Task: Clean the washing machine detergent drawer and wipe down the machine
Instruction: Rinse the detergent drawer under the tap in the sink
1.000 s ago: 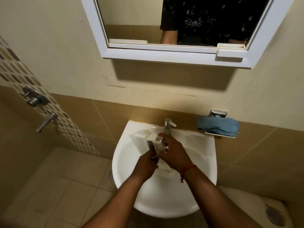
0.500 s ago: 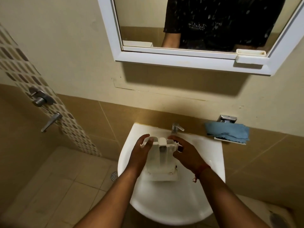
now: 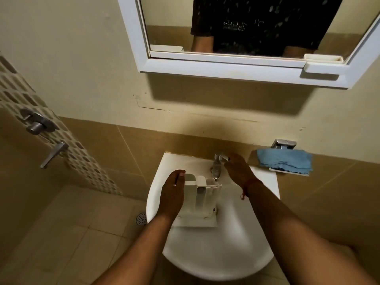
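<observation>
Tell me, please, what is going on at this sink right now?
A person is rinsing a washing machine's detergent drawer in a white sink. The left hand holds the drawer by its left side, with its compartments facing up under the tap. The right hand is on the tap's lever. Whether water is running is hard to tell. A blue cloth lies on a wall holder to the right, untouched.

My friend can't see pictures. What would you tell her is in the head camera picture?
A person holds a white detergent drawer in a white sink, the left hand gripping its side while the right hand reaches to the tap. A blue cloth lies on a small wall shelf to the right, below a mirror.
</observation>
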Demonstrator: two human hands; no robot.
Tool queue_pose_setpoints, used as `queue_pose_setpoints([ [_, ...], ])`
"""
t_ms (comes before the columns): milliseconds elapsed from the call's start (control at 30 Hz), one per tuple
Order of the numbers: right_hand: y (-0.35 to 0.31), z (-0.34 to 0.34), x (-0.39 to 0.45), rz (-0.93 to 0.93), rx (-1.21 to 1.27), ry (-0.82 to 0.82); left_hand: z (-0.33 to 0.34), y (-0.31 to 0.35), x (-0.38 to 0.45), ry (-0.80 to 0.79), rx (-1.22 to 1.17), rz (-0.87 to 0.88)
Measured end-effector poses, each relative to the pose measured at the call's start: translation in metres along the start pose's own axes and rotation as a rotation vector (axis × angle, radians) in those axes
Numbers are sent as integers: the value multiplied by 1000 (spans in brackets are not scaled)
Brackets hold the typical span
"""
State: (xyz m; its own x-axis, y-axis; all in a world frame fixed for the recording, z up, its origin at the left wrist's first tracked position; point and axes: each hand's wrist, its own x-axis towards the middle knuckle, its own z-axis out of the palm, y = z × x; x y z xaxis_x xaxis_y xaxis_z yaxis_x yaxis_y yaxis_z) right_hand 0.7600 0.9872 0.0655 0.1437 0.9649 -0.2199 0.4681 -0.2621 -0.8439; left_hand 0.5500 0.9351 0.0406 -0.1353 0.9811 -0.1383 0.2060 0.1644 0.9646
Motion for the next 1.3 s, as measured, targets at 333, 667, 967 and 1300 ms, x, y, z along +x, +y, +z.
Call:
queue_pose_setpoints([
  [333,-5,28,9,93,-152,-88,-7,-3,13,-41,-37,35],
  [667,5,44,-76,336,470,-5,0,6,17,-132,-26,85],
  [967,19,39,-106,0,149,80,9,42,17,-187,-47,-4],
  [1300,61,18,-91,213,359,286,-10,24,10,-137,-69,-13],
])
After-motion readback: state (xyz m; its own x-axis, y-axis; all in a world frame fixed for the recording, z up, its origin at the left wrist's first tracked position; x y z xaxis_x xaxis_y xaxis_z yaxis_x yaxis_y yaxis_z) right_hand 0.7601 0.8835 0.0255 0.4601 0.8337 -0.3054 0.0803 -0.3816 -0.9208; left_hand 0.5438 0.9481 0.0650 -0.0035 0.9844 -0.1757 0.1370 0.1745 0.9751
